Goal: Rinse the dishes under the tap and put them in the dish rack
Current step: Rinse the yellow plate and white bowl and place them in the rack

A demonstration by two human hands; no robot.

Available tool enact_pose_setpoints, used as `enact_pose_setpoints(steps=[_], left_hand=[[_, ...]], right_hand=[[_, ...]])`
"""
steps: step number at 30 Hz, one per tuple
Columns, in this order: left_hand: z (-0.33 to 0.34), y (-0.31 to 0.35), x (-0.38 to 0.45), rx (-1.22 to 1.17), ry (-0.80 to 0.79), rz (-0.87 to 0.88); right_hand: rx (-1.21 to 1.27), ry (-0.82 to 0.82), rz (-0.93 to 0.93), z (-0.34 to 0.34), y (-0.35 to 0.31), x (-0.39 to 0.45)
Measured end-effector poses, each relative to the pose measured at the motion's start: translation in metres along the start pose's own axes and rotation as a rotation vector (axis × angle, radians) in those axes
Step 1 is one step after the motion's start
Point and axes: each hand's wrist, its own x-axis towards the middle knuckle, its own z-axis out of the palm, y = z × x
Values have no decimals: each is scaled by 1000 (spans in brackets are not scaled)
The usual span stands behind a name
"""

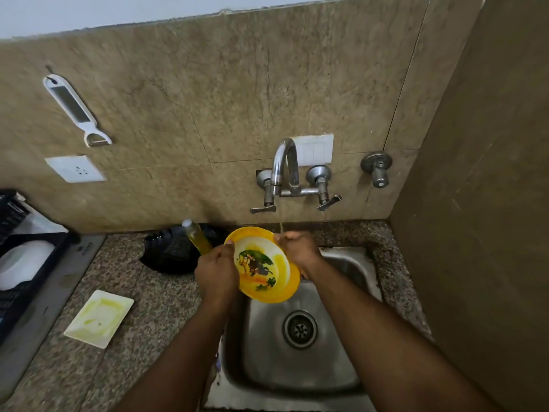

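A yellow plate [264, 267] with a green and orange picture is held tilted over the steel sink [300, 361]. My left hand [217, 272] grips its left rim and my right hand [298, 248] grips its upper right rim. A thin stream of water falls from the tap [285, 165] onto my right hand and the plate's top edge. A white square plate [99, 318] smeared with yellow-green lies on the counter to the left. The black dish rack [17, 281] at the far left holds a white dish [23, 263].
A bottle of yellow liquid [197, 237] and a black bag [172, 251] sit behind the plate by the wall. A white peeler [75, 110] hangs above a socket [75, 169]. A stone side wall closes in the right.
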Motion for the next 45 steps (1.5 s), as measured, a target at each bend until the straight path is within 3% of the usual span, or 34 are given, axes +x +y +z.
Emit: enact_pose_setpoints(steps=[4, 8, 10, 14, 17, 20, 22, 24, 28, 30, 36, 41, 45], left_hand=[[-9, -3, 4, 60, 24, 55], [0, 0, -16, 218, -83, 175], [3, 1, -16, 238, -71, 184], [2, -6, 0, 156, 15, 79], [0, -6, 5, 94, 75, 91], [2, -8, 1, 99, 25, 75], [6, -16, -4, 91, -71, 7], [6, -25, -3, 224, -150, -24], [15, -16, 4, 661, -300, 41], [31, -4, 6, 722, -323, 101], [88, 32, -1, 642, -308, -66], [119, -18, 28, 213, -431, 132], [128, -39, 33, 104, -411, 211]], right_hand=[[227, -176, 28, -1, 15, -15], [-13, 183, -31, 5, 22, -5], [-107, 266, -63, 4, 20, 0], [-142, 77, -143, -3, 15, 3], [94, -146, -102, -11, 18, -2], [365, -232, 26, -13, 19, -12], [389, -188, 118, -10, 15, -14], [253, -69, 142, -10, 8, -12], [13, 101, -27, -11, 3, -18], [-93, 160, -121, -12, 5, -24], [-327, 288, -169, -27, 8, -46], [-401, 394, -116, -55, 3, -54], [-411, 455, -77, -55, -4, -60]])
